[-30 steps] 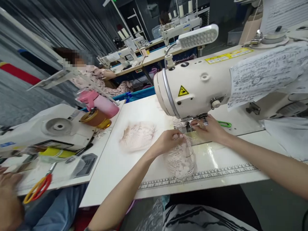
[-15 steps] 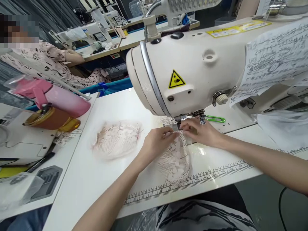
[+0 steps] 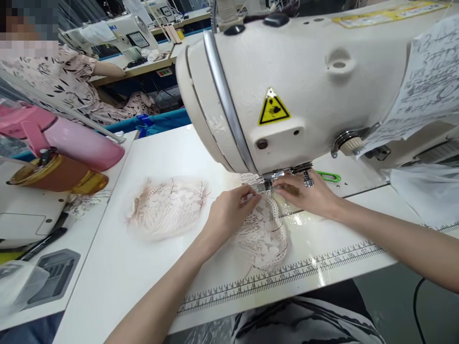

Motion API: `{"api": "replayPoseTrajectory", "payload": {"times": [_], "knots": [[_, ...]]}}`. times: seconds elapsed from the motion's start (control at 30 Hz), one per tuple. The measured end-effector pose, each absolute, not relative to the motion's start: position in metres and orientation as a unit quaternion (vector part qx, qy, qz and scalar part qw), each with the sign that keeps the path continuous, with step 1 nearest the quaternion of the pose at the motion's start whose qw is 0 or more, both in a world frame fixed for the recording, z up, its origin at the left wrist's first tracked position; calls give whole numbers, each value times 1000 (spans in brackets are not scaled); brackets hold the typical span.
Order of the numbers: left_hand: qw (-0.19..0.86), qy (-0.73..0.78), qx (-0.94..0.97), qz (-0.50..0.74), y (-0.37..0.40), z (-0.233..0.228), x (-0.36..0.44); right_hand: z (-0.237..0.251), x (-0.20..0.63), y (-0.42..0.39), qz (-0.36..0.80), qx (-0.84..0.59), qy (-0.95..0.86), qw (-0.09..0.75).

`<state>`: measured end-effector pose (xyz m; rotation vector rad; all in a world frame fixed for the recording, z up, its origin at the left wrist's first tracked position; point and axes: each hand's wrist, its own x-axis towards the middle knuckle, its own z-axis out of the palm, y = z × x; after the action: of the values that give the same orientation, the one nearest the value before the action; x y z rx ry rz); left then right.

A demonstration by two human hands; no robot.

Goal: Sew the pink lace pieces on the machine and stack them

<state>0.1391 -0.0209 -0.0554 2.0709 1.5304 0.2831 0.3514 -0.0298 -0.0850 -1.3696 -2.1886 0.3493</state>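
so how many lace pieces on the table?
2. One lace piece lies under the sewing machine, held by the left hand and right hand. The other lace piece lies apart to the left. More may be hidden behind the machine.

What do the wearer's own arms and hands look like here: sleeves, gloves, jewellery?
Both arms are bare up to the frame edge, with no sleeves in view. The left hand and right hand wear no gloves, and no rings, watch or bracelets show. No tape or markings are visible. Fingernails are too small to judge.
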Motion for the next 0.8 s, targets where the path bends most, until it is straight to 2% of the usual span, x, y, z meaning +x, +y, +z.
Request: {"api": "replayPoseTrajectory", "payload": {"times": [0.37, 0.5, 0.63, 0.8], "knots": [[220, 602, 764, 73, -32, -54, 147, -92, 355, -20, 104, -492, -820, 273], [134, 603, 780, 98, -32, -58, 152, -101, 358, -13, 46, -501, -813, 291], [3, 527, 834, 160, -23, -69, 150, -107, 359, -9, 1, -496, -826, 267], [-25, 465, 873, 147, -15, -79, 142, -104, 358, -12, -17, -512, -823, 245]]}}
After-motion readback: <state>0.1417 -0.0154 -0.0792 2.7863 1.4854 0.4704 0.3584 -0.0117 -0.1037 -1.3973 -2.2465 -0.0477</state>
